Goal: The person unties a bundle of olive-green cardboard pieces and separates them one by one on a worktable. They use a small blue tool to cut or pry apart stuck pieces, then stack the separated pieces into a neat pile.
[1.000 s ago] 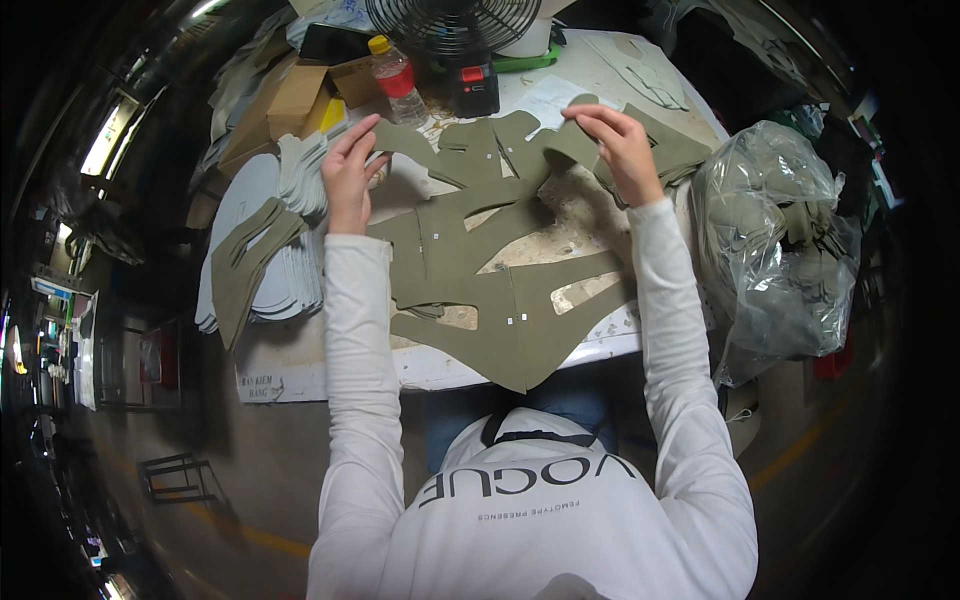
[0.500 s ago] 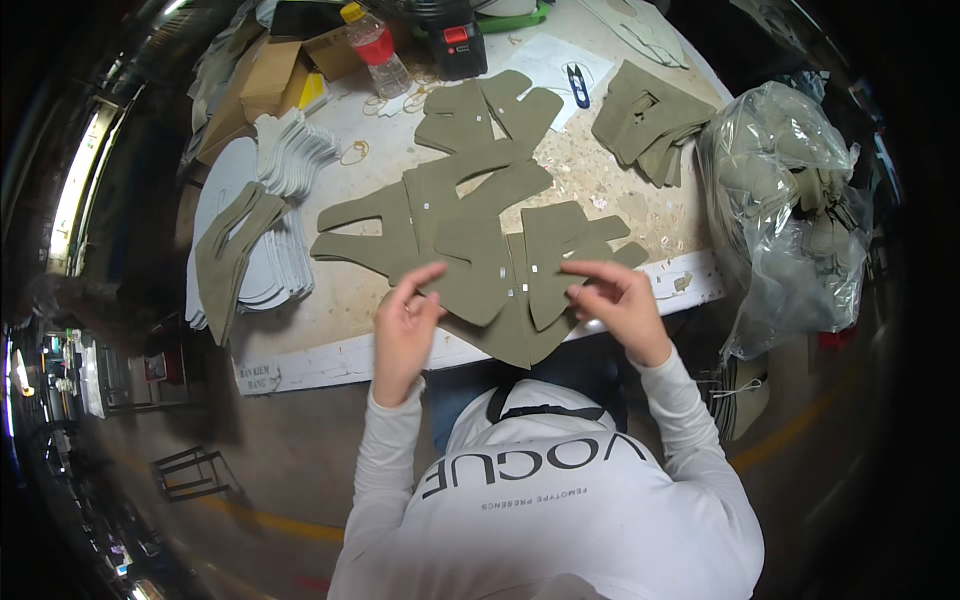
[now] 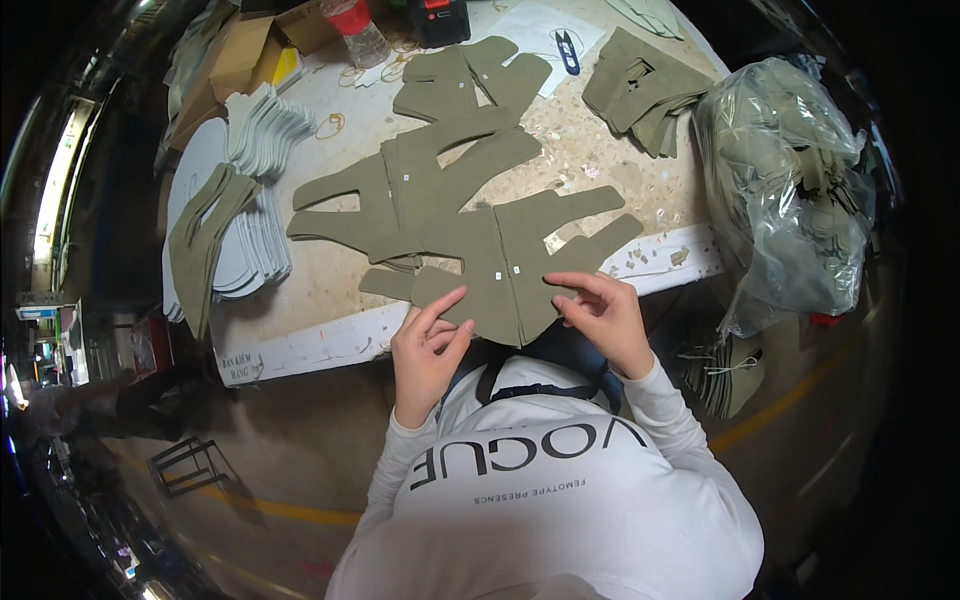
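Observation:
Olive green cut fabric pieces lie overlapped in a row down the middle of the white table. The nearest fabric piece hangs over the table's front edge. My left hand pinches its near left edge, index finger stretched onto the cloth. At its near right edge is my right hand, fingers curled and closed on the cloth. Small white tags dot the pieces.
A fanned stack of pale grey cut shapes with olive pieces on it lies at left. A second olive stack sits far right, beside a clear plastic bag of pieces. Cardboard box, bottle and blue snips stand at the back.
Both hands drew back from the far pieces to the table's front edge and now hold the nearest piece. The view has tipped down toward me.

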Motion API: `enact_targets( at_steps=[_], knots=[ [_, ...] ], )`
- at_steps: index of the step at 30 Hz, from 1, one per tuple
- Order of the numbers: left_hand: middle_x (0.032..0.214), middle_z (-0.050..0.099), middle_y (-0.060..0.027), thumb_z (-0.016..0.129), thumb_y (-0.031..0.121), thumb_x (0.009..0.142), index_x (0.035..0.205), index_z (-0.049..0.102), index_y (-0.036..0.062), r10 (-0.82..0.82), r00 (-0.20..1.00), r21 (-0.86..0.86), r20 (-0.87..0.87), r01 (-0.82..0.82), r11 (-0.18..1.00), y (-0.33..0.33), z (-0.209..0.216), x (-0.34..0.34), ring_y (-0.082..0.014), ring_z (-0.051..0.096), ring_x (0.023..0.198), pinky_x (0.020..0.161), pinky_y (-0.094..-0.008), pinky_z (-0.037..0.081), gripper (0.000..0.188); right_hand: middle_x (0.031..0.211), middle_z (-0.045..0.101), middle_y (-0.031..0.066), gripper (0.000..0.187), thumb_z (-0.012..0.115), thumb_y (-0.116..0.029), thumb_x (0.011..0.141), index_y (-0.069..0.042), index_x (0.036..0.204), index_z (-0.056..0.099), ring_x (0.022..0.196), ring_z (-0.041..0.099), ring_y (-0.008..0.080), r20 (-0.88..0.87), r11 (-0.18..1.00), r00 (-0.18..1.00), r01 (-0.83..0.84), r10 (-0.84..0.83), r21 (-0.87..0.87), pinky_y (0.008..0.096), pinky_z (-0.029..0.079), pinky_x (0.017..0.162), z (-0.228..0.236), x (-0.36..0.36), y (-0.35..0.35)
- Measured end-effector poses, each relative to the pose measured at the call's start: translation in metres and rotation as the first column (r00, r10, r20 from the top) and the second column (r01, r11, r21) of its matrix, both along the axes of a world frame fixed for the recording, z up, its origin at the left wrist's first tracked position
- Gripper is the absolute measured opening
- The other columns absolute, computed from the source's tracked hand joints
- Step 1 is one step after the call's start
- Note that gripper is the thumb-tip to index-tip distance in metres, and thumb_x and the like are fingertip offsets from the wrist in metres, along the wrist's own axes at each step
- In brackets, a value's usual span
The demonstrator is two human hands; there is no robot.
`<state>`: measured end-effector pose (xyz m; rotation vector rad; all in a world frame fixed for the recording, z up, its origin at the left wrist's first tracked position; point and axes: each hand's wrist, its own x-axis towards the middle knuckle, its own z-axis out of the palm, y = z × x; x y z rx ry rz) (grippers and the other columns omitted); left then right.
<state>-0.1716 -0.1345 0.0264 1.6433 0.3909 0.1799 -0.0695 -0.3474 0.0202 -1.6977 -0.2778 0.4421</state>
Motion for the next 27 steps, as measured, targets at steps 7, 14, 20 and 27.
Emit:
enact_targets(
  at_steps=[7, 14, 20, 27],
  knots=[
    [0.096, 0.054, -0.0039, 0.072, -0.002, 0.083, 0.121, 0.066, 0.0013, -0.045, 0.971, 0.116, -0.234, 0.074, 0.991, 0.001, 0.016, -0.001, -0.0012, 0.054, 0.068, 0.06, -0.016, 0.044, 0.039, 0.079, 0.06, 0.0092, 0.033, 0.076, -0.01, 0.078, -0.009, 0.111, 0.071, 0.056, 0.064, 0.0188, 0.258, 0.895, 0.944, -0.076, 0.207, -0.44, 0.0299, 0.05, 0.054, 0.025, -0.004, -0.003],
    [0.095, 0.063, -0.0034, 0.082, 0.015, 0.068, 0.1, 0.074, 0.0107, -0.338, 0.94, 0.741, 0.044, 0.196, 0.643, 0.014, 0.02, 0.003, -0.0233, 0.06, 0.089, 0.074, -0.0348, 0.051, 0.034, 0.097, 0.048, 0.0076, 0.064, 0.08, -0.014, 0.065, -0.011, 0.126, 0.06, 0.088, 0.053, 0.0243, 0.584, 0.782, 0.605, -0.107, 0.541, -0.614, 0.0343, 0.048, 0.072, 0.034, -0.003, 0.008],
    [0.086, 0.064, -0.0022, 0.078, 0.008, 0.072, 0.092, 0.075, 0.0095, -0.346, 0.913, 0.773, 0.214, 0.059, 0.632, 0.012, 0.01, 0.005, -0.0216, 0.062, 0.079, 0.068, -0.0335, 0.05, 0.02, 0.102, 0.051, 0.0125, 0.065, 0.073, -0.004, 0.064, -0.009, 0.127, 0.059, 0.09, 0.057, 0.0291, 0.647, 0.865, 0.609, -0.139, 0.459, -0.483, 0.0393, 0.049, 0.077, 0.013, 0.017, 0.014],
    [0.083, 0.065, -0.0025, 0.076, 0.005, 0.074, 0.091, 0.075, 0.0094, -0.299, 0.899, 0.724, 0.321, -0.029, 0.689, -0.014, 0.003, 0.012, -0.0209, 0.062, 0.073, 0.063, -0.033, 0.05, 0.018, 0.092, 0.07, 0.011, 0.042, 0.052, -0.001, 0.085, -0.006, 0.125, 0.063, 0.067, 0.058, 0.0107, 0.201, 0.984, 0.965, -0.154, 0.17, -0.093, 0.0271, 0.048, 0.062, 0.049, 0.069, 0.023]
  ],
)
